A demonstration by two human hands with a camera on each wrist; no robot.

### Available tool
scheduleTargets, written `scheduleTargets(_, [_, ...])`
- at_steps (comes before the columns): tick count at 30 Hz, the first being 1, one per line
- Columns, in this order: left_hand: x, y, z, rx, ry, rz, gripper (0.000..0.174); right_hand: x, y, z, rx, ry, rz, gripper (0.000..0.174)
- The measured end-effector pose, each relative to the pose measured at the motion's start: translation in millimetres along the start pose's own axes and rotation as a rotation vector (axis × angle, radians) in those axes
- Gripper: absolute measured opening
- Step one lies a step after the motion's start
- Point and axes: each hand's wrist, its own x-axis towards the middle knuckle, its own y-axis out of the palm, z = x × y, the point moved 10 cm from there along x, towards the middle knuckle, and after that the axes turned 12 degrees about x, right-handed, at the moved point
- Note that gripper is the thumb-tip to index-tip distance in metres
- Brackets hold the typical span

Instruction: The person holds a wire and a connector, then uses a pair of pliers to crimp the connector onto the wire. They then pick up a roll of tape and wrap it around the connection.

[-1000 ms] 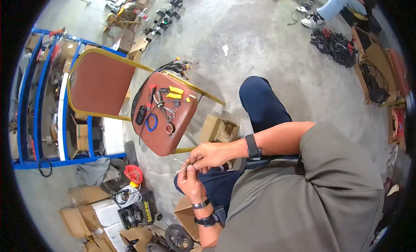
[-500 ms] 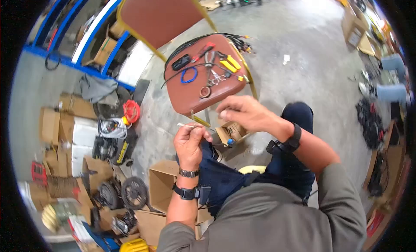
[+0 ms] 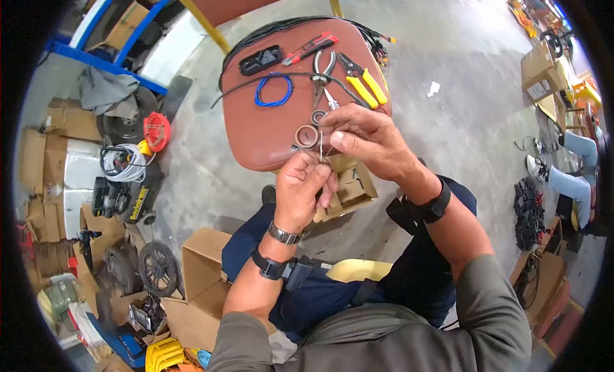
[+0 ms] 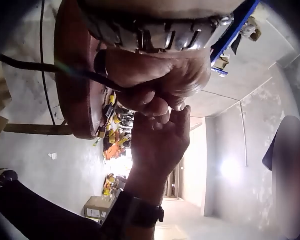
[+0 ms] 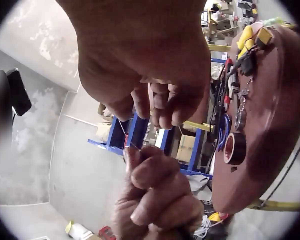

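Note:
In front of the brown chair seat [image 3: 246, 126], my left hand [image 3: 300, 193] pinches a cable end between thumb and fingers. The black cable [image 4: 85, 74] runs into that hand in the left wrist view. My right hand [image 3: 371, 142] sits just above, thumb and fingertips pinching a thin, twisted silvery wire [image 5: 122, 126] that stands up from the left hand's grip. On the seat lie long-nose pliers [image 3: 324, 68], a yellow-handled wire stripper [image 3: 364, 84], a red utility knife [image 3: 311, 49], a blue wire coil [image 3: 273, 90] and a roll of tape [image 3: 307, 136].
A black case [image 3: 261, 60] and a bundle of black cables [image 3: 268, 31] are also on the seat. Below my hands is an open cardboard box [image 3: 352, 189]; another box [image 3: 201, 263] stands by my left leg. Wheels [image 3: 158, 268] and cartons lie at left. A person's legs [image 3: 579, 174] show at right.
My right hand came away from the left, then returned to pinch the wire. The head view has turned and moved closer, so the chair now sits nearer the middle.

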Motion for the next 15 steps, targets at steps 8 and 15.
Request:
scheduleTargets(8, [24.3, -8.2, 39.0, -0.067, -0.158, 0.021, 0.018, 4.2, -27.3, -4.8, -0.279, -0.132, 0.009, 0.018])
scheduleTargets(15, [31.6, -10.0, 41.0, -0.106, -0.189, 0.040, 0.018, 13.4, -43.7, -37.9, -0.134, 0.113, -0.041, 0.025])
